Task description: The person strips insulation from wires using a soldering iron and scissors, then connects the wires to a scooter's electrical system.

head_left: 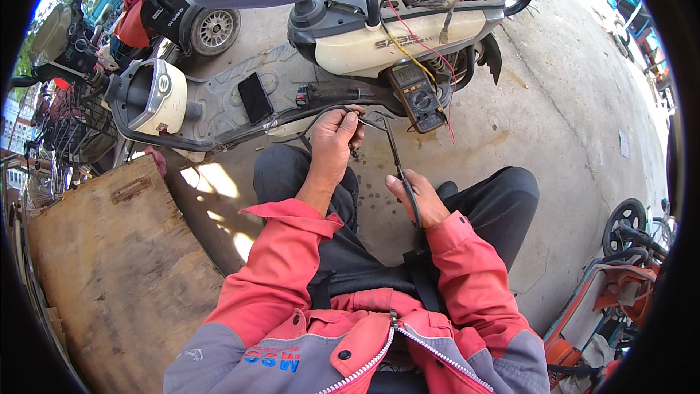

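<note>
My left hand [337, 140] is closed, pinching a black cable [303, 136] that loops off toward the scooter. Its end points right, toward the tips of dark, long-handled pliers [394, 153]. My right hand [424, 198] is wrapped round the pliers' handles, low beside my right knee. The jaws are at the cable's end; whether they touch it is too small to tell. Just beyond my hands lies the cream electric scooter [405, 47], its seat raised and its wiring bay uncovered. A multimeter [416, 96] with red and yellow leads leans against its side.
A black phone [255, 98] and a small switch block [302, 95] lie on the scooter's footboard. To my left stands a worn wooden board [120, 270]. A red vehicle with a wheel [215, 31] is at the back left. Orange machine parts [583, 321] stand at the right.
</note>
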{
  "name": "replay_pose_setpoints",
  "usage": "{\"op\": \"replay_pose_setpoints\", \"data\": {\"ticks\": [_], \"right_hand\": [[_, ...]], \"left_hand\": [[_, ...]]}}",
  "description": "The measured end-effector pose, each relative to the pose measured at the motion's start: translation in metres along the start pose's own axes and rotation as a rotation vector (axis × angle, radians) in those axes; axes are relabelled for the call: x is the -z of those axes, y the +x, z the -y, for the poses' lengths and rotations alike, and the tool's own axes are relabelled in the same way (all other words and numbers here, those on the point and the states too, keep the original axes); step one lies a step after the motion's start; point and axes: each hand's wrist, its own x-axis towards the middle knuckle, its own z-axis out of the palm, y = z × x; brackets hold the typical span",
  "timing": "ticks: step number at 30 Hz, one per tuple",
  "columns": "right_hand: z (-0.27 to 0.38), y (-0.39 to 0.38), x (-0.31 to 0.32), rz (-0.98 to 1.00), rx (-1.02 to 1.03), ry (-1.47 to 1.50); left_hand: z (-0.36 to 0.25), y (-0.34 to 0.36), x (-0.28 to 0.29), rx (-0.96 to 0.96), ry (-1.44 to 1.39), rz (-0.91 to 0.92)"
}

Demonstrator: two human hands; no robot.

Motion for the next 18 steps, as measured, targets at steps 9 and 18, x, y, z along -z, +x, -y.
{"op": "replay_pose_setpoints", "data": {"ticks": [9, 18], "right_hand": [[0.001, -0.004, 0.010, -0.007, 0.013, -0.088], [0.002, -0.002, 0.021, -0.037, 0.043, -0.045]], "left_hand": [[-0.002, 0.000, 0.002, -0.009, -0.043, -0.010], [-0.010, -0.002, -0.003, 0.017, -0.047, -0.009]]}}
